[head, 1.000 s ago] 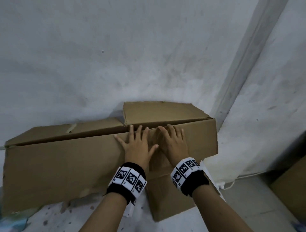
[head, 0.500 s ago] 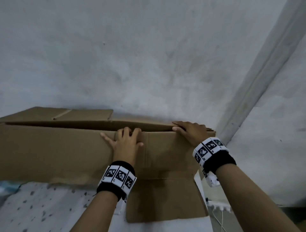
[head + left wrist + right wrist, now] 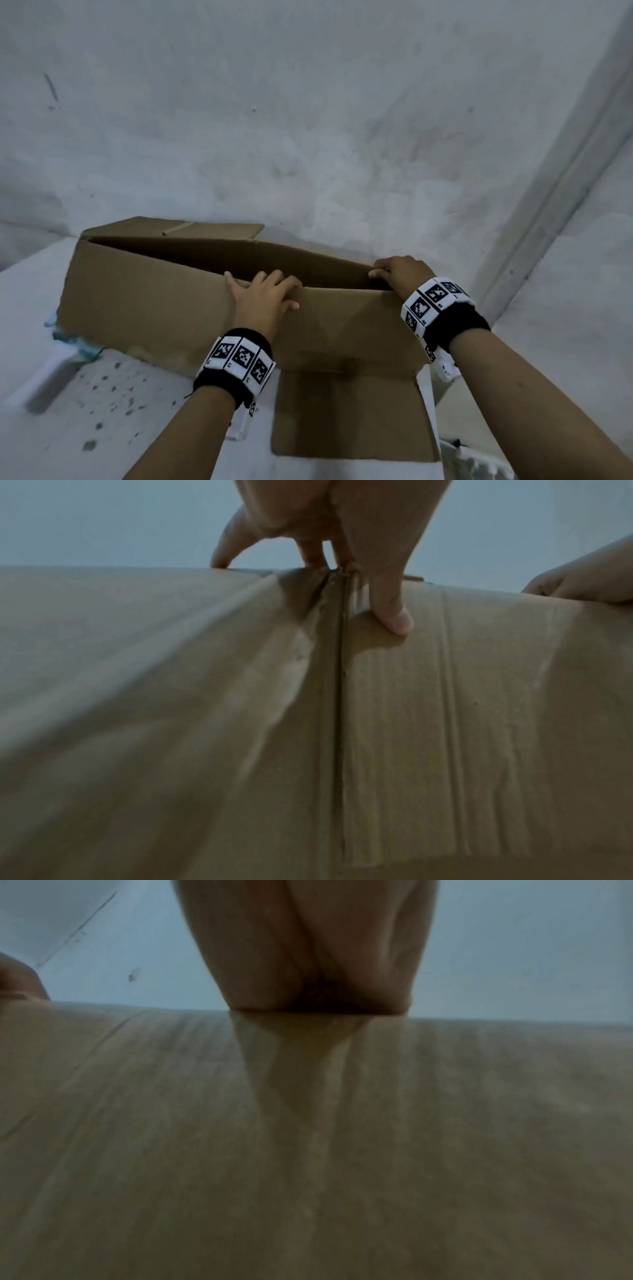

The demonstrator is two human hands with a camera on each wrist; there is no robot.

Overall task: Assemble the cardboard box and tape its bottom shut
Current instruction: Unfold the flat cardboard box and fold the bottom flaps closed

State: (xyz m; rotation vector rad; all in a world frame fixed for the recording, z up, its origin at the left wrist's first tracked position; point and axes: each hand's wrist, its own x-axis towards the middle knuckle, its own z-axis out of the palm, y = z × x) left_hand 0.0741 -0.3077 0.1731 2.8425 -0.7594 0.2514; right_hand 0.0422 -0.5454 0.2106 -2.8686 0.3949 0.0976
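Note:
A brown cardboard box stands on a white speckled surface against the wall, part-way opened, with a dark gap between its front and back panels. My left hand grips the front panel's top edge at a vertical crease; its fingers hook over the edge and its thumb presses on the front of the box. At the top right corner my right hand holds the rim, fingers curled over it and hidden inside. One flap hangs down toward me. In the right wrist view the palm sits on the box edge.
A grey-white wall rises right behind the box, with a vertical trim at the right corner. Something blue sticks out under the box's left end. White cable or plug parts lie at the lower right.
My right hand left the front panel beside the left hand and went to the box's right top corner. The flattened box has spread open, showing a gap between its panels.

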